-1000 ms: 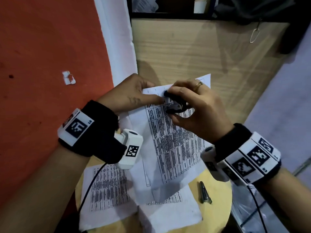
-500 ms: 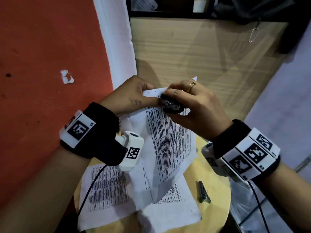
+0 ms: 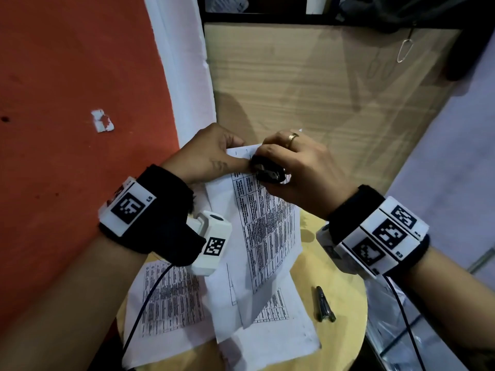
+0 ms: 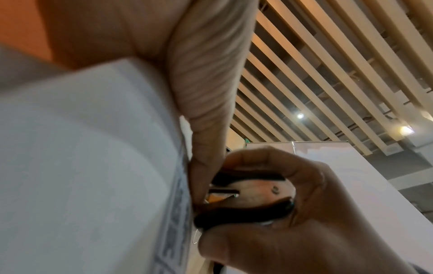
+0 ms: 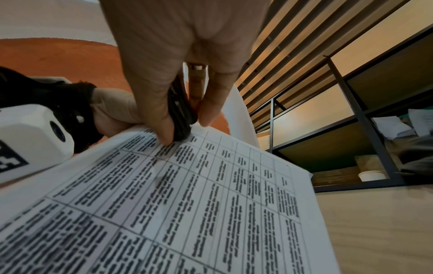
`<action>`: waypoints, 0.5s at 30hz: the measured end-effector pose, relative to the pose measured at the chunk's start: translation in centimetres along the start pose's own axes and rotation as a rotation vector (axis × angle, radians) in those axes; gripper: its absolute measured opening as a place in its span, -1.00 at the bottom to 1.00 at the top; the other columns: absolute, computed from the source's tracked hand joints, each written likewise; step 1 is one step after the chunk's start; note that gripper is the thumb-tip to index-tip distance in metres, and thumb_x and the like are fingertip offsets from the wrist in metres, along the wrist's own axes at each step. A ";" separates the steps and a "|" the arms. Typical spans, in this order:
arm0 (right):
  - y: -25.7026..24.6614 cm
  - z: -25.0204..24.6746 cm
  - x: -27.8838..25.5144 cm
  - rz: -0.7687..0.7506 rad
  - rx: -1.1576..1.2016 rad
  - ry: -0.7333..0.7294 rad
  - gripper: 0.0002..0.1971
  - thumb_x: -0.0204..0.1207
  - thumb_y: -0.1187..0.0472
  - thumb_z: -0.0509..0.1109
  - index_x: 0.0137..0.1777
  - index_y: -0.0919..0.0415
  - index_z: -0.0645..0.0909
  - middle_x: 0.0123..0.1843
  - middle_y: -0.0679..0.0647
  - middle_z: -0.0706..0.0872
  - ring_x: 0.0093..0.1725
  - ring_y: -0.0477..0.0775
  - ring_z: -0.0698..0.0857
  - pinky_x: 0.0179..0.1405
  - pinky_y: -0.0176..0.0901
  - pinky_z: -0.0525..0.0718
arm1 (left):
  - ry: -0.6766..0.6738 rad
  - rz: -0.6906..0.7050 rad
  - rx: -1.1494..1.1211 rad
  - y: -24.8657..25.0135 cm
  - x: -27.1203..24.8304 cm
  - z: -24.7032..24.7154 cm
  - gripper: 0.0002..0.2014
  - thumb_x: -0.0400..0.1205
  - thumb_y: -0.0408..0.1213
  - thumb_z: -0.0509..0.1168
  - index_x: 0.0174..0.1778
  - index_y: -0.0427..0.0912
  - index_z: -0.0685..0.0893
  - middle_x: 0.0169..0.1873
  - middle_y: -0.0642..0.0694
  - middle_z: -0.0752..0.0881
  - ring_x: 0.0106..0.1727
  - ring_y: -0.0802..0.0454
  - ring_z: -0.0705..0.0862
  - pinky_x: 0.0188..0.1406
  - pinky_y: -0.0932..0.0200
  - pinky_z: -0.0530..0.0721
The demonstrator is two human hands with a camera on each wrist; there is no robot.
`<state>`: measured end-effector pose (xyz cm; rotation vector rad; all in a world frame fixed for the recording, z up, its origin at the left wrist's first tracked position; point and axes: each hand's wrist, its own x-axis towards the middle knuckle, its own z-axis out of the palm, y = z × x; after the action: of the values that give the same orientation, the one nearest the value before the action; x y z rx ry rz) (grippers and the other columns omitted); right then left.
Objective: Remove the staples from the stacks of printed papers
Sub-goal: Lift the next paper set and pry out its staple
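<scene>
Stapled stack [image 3: 263, 226] raised higher off the round worktop [image 3: 345, 298] than a second ago and swung more edge-on; top corner now tucked between both hands. Left hand [image 3: 206, 153] pinching the upper edge, thumb on the printed face. Right hand [image 3: 300, 167] curled around the black staple remover [image 3: 269, 172], squeezing its two grips; nose against the sheet beside the left thumb. Likely meaning: prongs being worked under the staple, extraction under way, not finished.

Staple itself hidden behind fingers and tool in all views. Metal prongs visible only in the left wrist view, tips lost against the paper. Loose printed sheets [image 3: 171, 298] and a small dark item [image 3: 324, 303], unidentifiable, lying on the worktop.
</scene>
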<state>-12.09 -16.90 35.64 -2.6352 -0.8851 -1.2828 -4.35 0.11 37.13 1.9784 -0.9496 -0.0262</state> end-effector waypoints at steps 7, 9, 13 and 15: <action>1.4 1.4 0.1 -0.042 0.010 0.000 -0.75 0.38 0.19 0.34 -0.10 0.38 0.69 -0.14 0.25 0.73 -0.20 0.30 0.71 -0.38 -0.01 0.69 | -0.095 -0.014 -0.095 -0.9 0.7 -0.3 -0.67 0.29 -0.21 0.53 -0.18 -0.41 0.77 -0.32 -0.19 0.66 -0.24 0.05 0.53 -0.17 0.10 0.44; 1.8 2.1 0.3 -0.044 0.020 0.006 -0.75 0.38 0.18 0.33 -0.16 0.39 0.69 -0.19 0.24 0.73 -0.25 0.29 0.71 -0.40 -0.04 0.67 | -0.099 -0.019 -0.099 -1.4 1.0 -0.3 -0.68 0.31 -0.26 0.55 -0.15 -0.44 0.76 -0.30 -0.22 0.66 -0.23 0.04 0.53 -0.16 0.10 0.44; 2.7 3.6 0.2 -0.003 0.021 0.028 -0.83 0.32 0.26 0.46 -0.16 0.37 0.72 -0.24 0.21 0.74 -0.29 0.26 0.71 -0.41 -0.10 0.66 | -0.078 -0.050 -0.083 -2.4 1.8 0.0 -0.84 0.41 -0.39 0.54 -0.14 -0.33 0.77 -0.29 -0.16 0.69 -0.23 0.09 0.57 -0.13 0.16 0.48; 3.1 4.3 0.0 0.044 0.051 0.039 -0.81 0.27 0.28 0.50 -0.14 0.36 0.72 -0.23 0.20 0.75 -0.29 0.26 0.73 -0.39 -0.07 0.69 | -0.064 -0.062 -0.119 -2.9 2.1 0.3 -0.92 0.45 -0.43 0.48 -0.18 -0.32 0.75 -0.37 -0.02 0.71 -0.29 0.20 0.59 -0.18 0.27 0.51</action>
<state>-7.41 -18.16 33.38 -2.5675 -0.8376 -1.2791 -1.20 -0.57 35.52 1.9058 -0.9066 -0.1782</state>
